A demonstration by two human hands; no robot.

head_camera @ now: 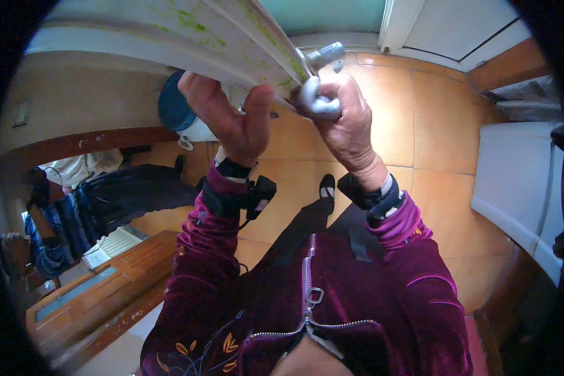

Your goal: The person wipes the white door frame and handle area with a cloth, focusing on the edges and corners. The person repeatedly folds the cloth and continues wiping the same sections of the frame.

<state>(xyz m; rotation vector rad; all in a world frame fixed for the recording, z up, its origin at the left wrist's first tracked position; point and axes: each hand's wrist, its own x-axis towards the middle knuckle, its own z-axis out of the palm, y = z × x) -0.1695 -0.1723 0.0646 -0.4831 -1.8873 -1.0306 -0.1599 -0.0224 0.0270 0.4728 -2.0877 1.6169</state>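
Note:
A white door (169,33) with yellow-green marks along its face and edge fills the top of the view. My right hand (345,113) is at the door's edge, its fingers curled around a curved metal door handle (322,101). Another metal handle (326,55) juts from the opposite side of the door, just above that hand. My left hand (237,117) is raised beside the door's lower border, thumb and fingers spread. Nothing shows in its grasp; whether its fingertips touch the door is unclear.
Behind my left hand stands a white bucket with a blue lid (171,103). A person (131,192) in dark trousers is in the doorway at left, near a brown wooden door (98,286). A white appliance (512,164) stands at right on the orange tile floor (446,141).

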